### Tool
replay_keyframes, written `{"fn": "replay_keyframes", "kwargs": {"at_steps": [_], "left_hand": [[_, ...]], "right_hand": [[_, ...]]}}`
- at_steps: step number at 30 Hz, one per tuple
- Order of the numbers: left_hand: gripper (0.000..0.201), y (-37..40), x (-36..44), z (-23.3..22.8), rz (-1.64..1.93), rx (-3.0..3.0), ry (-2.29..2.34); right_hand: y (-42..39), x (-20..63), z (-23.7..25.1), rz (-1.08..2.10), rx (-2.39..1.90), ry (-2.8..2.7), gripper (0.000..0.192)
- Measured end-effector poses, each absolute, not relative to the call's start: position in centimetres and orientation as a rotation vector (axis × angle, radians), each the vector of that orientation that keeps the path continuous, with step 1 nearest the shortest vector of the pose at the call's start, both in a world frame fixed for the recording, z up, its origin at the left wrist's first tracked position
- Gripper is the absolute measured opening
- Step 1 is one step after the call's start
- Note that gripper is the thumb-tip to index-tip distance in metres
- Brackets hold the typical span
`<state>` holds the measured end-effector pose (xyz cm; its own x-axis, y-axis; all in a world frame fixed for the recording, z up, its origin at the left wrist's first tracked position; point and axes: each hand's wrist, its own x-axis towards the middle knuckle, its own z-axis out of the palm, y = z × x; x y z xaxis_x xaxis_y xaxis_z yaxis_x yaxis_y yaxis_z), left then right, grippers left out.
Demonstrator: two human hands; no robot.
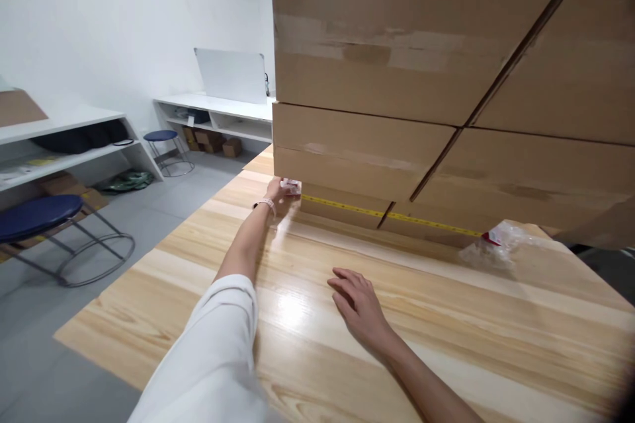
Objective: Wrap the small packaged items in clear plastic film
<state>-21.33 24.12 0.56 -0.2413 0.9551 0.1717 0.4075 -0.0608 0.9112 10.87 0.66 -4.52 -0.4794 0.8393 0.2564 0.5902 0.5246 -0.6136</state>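
Observation:
A yellow tape measure (347, 204) is stretched along the bottom of the stacked cardboard boxes, just above the table. My left hand (276, 189) reaches far forward and is closed at the tape's left end. Beside its fingers is a small clear-plastic bundle (291, 187) with red and white on it; exactly how the fingers grip is hard to make out. At the tape's right end lies a red piece in crumpled clear plastic (503, 242). My right hand (358, 304) hovers low over or rests on the wooden table (198, 264), fingers outstretched, holding nothing.
Large taped cardboard boxes (362, 139) rise in a stack at the table's far side. To the left stand blue stools (40, 218) and white shelves (112, 125) with items on them. A white board (231, 75) leans behind, with small cartons (213, 141) on the floor.

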Motion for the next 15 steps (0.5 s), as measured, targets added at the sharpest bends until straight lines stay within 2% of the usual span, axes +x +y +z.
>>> {"fn": "replay_keyframes", "kwargs": {"at_steps": [4, 9, 13, 15], "left_hand": [[0.034, 20.2, -24.5, 1.1, 1.217, 1.411, 1.677], [0.044, 12.7, -27.0, 1.5, 1.155, 1.401, 1.625], [0.049, 6.0, -25.1, 1.1, 1.050, 1.426, 1.547], [0.050, 3.4, -22.5, 0.9, 0.993, 1.468, 1.473]], "right_hand": [[0.7, 10.9, -4.8, 0.624, -1.158, -2.236, 0.028], [1.0, 11.0, -5.3, 0.620, -1.127, -2.219, 0.028], [1.2, 10.7, -5.6, 0.687, -1.167, -2.085, 0.031], [1.0, 10.5, -5.5, 0.770, -1.174, -1.961, 0.042]]}}
